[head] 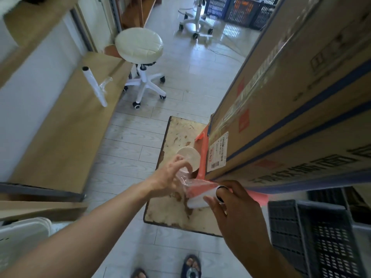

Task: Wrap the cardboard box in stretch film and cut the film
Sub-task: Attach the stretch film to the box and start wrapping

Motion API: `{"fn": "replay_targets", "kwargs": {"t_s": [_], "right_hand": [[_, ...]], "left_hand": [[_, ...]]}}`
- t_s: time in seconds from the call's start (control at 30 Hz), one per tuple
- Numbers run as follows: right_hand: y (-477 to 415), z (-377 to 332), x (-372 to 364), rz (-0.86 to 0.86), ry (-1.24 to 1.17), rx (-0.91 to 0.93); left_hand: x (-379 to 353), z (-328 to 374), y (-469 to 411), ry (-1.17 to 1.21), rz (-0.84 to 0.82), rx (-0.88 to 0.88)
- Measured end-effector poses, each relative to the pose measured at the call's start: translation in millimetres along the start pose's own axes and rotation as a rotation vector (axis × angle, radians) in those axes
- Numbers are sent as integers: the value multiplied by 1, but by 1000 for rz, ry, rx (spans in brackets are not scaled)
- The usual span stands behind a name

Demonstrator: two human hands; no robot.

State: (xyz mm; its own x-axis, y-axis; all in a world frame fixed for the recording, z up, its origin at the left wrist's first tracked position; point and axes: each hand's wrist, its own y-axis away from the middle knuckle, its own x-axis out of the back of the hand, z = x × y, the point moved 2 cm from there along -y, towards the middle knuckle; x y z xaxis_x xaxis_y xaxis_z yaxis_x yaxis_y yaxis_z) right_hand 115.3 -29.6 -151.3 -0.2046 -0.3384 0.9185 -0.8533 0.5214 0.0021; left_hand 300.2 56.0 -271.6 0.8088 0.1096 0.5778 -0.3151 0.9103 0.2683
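A roll of stretch film (202, 197) is gripped at its dark-cored end by the right hand (234, 213), fingers curled around it. The loose film is pinched by the left hand (170, 177). Both are held just beside the lower corner of the tall cardboard box (291, 109), which stands on a worn board (180, 133). A white shipping label (217, 152) with barcodes is stuck near that corner; its print and the box's large characters cannot be read.

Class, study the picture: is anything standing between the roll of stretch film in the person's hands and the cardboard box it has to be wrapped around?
Nothing visible does. The right hand holds the stretch film roll just below the corner of the cardboard box, while the left hand pulls the loose film. Only an orange strip lies against the box's edge.
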Motion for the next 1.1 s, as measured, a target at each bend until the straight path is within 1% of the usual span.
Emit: {"fn": "replay_targets", "kwargs": {"t_s": [0.07, 0.17, 0.27, 0.33, 0.4, 0.57, 0.63, 0.7, 0.77, 0.83, 0.9, 1.0, 1.1], "right_hand": [[6, -3, 13, 2, 14, -7], [16, -4, 43, 23, 33, -30], [28, -7, 85, 121, 53, -22], [35, -9, 116, 179, 45, -10], [43, -12, 146, 214, 41, 31], [67, -8, 219, 225, 55, 173], [74, -2, 248, 245, 45, 237], [78, 4, 272, 258, 77, 286], [78, 8, 293, 273, 88, 314], [76, 9, 311, 291, 71, 342], [74, 7, 327, 305, 69, 374], [72, 4, 344, 319, 58, 409], [70, 4, 351, 281, 51, 419]], "left_hand": [[14, 9, 17, -62, 8, -7], [40, 34, 40, -64, 64, -37], [65, 72, 58, -60, 119, -98], [79, 102, 69, -86, 185, -157], [89, 129, 79, -126, 284, -210], [106, 188, 98, -203, 437, -306], [111, 210, 102, -188, 413, -347], [115, 230, 104, -256, 360, -367], [122, 250, 105, -277, 369, -374], [130, 271, 108, -96, 378, -305], [136, 288, 110, 86, 394, -198], [134, 308, 115, 187, 402, -73], [123, 324, 121, 486, 396, 79]]}}
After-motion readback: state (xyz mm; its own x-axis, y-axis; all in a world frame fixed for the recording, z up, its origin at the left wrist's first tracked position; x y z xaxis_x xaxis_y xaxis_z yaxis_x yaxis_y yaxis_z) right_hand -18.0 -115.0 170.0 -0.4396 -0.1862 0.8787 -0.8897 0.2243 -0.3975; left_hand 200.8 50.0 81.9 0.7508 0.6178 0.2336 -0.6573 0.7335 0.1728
